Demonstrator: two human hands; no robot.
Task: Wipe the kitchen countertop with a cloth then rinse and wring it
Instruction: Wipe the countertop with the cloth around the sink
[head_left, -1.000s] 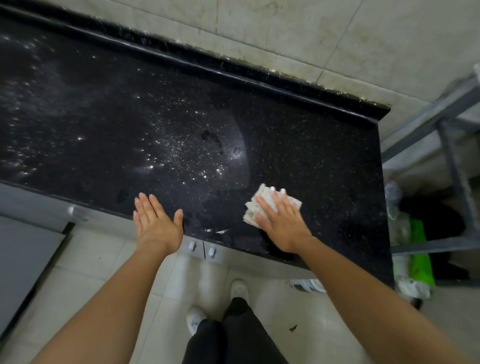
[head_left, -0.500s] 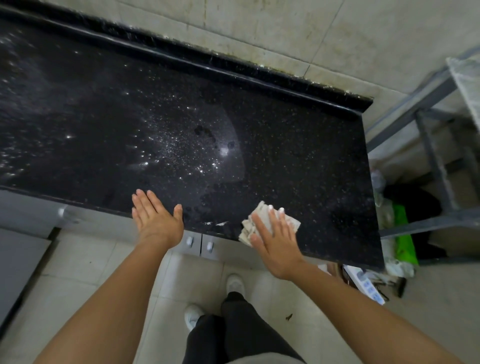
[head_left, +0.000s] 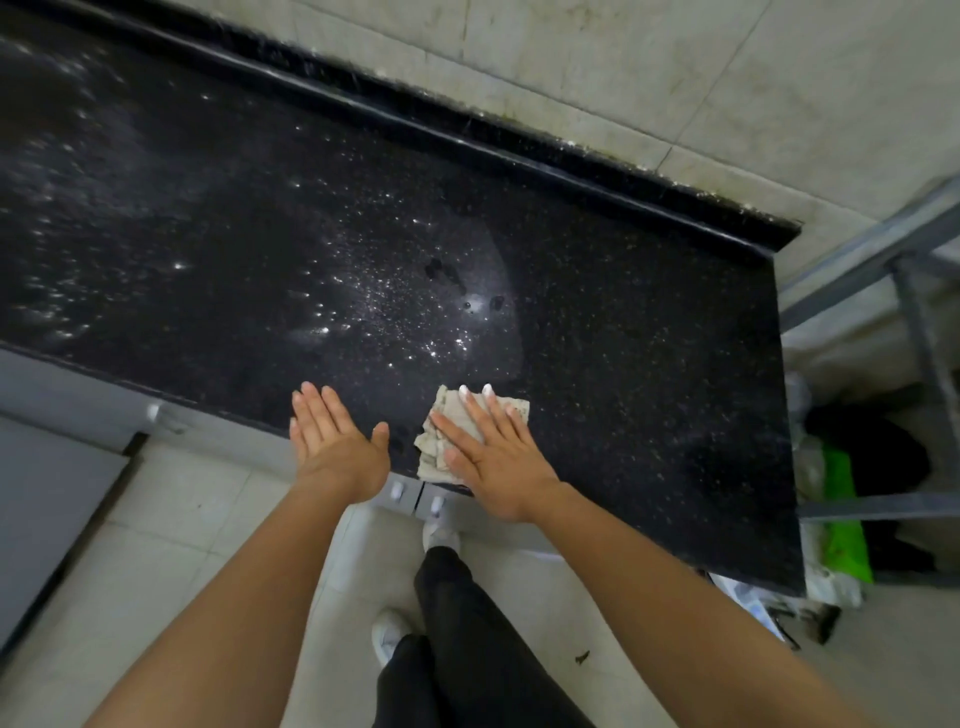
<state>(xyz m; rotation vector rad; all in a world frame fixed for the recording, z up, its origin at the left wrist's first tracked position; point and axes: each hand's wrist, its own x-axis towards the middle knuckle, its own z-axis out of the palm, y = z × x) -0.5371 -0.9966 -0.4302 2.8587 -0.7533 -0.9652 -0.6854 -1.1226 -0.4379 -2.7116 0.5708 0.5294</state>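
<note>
head: cloth (head_left: 435, 451) on countertop (head_left: 623, 364)

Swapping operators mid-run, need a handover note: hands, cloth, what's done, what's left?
left hand: open, fingers straight, over the front edge of the counter, holding nothing.
right hand: flat, fingers straight, pressing the cloth onto the counter.
The cloth is folded and lies near the front edge, just right of the left hand.
Done: wiping is underway.
Left: droplets cover the counter's middle and left and need wiping up. Then rinse and wring the cloth. No sink is in view.
</note>
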